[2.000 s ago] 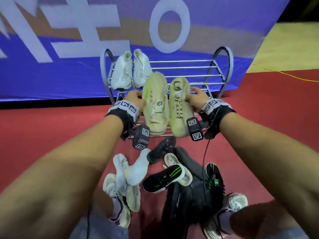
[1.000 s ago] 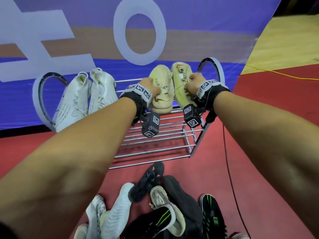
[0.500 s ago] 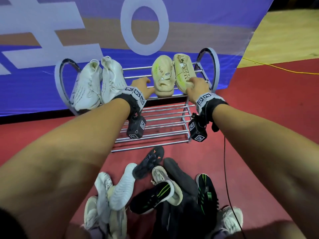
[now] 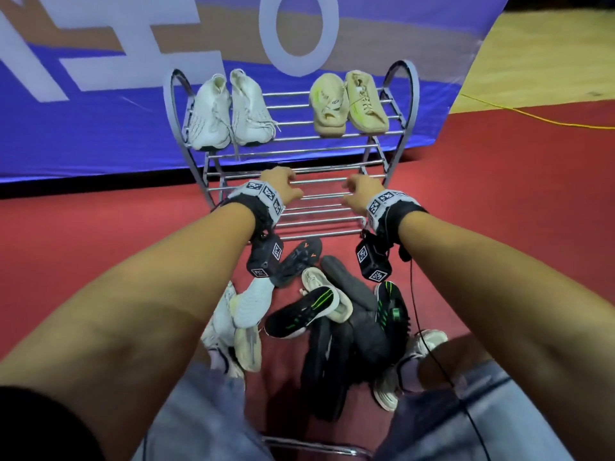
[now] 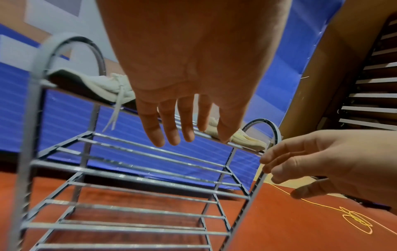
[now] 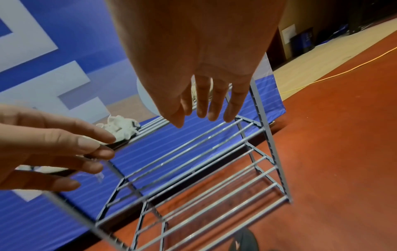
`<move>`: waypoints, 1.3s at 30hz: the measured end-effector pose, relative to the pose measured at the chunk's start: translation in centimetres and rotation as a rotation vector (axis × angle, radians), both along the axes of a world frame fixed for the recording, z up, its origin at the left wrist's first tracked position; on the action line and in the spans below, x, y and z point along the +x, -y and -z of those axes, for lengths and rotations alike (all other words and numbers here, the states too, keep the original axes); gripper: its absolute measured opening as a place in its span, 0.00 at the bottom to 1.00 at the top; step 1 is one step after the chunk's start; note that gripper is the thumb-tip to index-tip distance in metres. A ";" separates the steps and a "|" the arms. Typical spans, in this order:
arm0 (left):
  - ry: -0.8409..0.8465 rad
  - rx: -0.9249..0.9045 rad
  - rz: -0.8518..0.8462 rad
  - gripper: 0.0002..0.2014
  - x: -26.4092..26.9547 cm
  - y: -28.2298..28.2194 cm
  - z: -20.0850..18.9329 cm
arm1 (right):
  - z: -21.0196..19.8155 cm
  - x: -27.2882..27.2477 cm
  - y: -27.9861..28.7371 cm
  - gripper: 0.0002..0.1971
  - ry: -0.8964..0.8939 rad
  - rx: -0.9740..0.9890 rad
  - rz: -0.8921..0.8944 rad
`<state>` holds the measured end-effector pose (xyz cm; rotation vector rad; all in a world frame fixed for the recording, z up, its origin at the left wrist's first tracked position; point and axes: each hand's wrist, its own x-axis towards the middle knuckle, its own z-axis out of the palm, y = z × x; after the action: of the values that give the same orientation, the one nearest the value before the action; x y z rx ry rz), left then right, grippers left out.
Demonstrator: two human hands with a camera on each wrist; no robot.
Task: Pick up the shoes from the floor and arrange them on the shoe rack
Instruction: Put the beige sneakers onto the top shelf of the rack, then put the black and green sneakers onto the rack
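Note:
A grey metal shoe rack [image 4: 404,104] stands against a blue banner. On its top shelf sit a white pair of shoes [image 4: 229,111] at the left and a beige pair [image 4: 347,103] at the right. My left hand [image 4: 281,186] and right hand [image 4: 361,191] hover empty in front of the middle shelf, fingers relaxed, as the left wrist view [image 5: 182,122] and right wrist view [image 6: 206,103] confirm. On the red floor below lies a pile of shoes: a black one with green stripes [image 4: 301,311], a white one [image 4: 251,299], dark ones [image 4: 299,257].
Red floor spreads to both sides of the rack. A yellow cable [image 4: 532,118] runs across the floor at the right. My feet in light sneakers [image 4: 422,347] flank the pile. The two lower shelves [image 5: 133,183] hold nothing.
Both hands carried the beige pair to the top shelf, set it at the right, let go, and drew back toward me and down to the middle shelf's height.

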<state>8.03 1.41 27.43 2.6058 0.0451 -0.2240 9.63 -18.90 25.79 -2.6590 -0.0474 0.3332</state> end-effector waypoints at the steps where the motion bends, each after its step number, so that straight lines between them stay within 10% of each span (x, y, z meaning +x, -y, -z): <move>1: -0.007 0.005 0.008 0.23 -0.8 -0.1 0.2 | 0.2 -0.9 -0.2 0.22 -0.022 -0.013 -0.007; 16: -0.186 -0.007 0.002 0.21 -7.4 -1.1 8.3 | 10.2 -8.8 -2.7 0.04 -0.232 0.010 -0.051; 27: -0.414 0.013 0.014 0.15 -9.0 1.2 21.9 | 24.2 -10.9 0.7 0.16 -0.464 -0.075 0.008; 39: -0.548 0.256 0.279 0.33 -6.0 3.1 34.2 | 34.5 -9.1 7.2 0.23 -0.493 -0.066 0.299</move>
<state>2.00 -1.74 -6.78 2.7108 -0.1046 -1.0897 0.48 -26.15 -8.74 -2.5195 0.5147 0.8827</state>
